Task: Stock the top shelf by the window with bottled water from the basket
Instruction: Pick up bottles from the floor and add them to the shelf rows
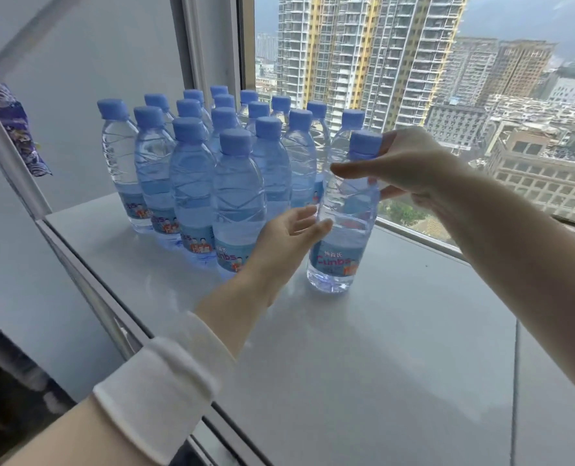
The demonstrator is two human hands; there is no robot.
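A clear water bottle (343, 230) with a blue cap and a blue label stands upright on the white top shelf (380, 348), at the front right of the group. My right hand (410, 169) grips its neck just under the cap, thumb in front and fingers behind. My left hand (286, 237) is open, its fingertips resting against the bottle's left side. Several identical bottles (192, 169) stand in tight rows to the left and behind it. The basket is out of view.
A large window (414, 62) runs along the shelf's far side, its sill close behind the bottles. The shelf's metal front edge (87, 280) slants down the left. A blue patterned cloth (17, 129) hangs at far left. Bare shelf surface extends toward me.
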